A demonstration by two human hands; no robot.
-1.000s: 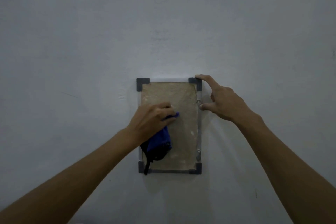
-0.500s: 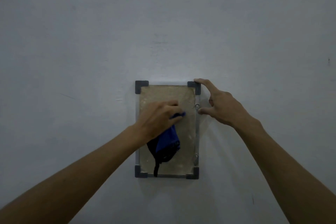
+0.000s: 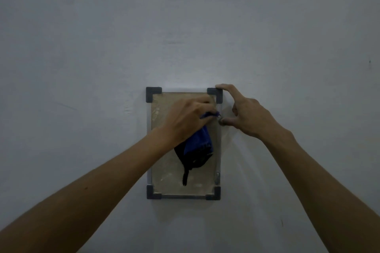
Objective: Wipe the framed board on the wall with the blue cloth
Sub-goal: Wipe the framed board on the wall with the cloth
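Note:
A small upright board [image 3: 164,178] with a dull tan face, a thin metal frame and dark corner caps hangs on the wall. My left hand [image 3: 188,118] grips the blue cloth [image 3: 198,144] and presses it against the board's upper right part; the cloth's dark lower end dangles down the face. My right hand [image 3: 244,113] steadies the frame from the right: its forefinger lies on the top right corner cap and its thumb touches the right edge by a small screw.
A plain pale grey wall [image 3: 185,26] fills the view all around the board. A second screw fitting [image 3: 217,176] sits low on the frame's right edge.
My left hand has slid the cloth up and to the right across the board, from the middle left toward the top right. My right hand stays on the frame's right side.

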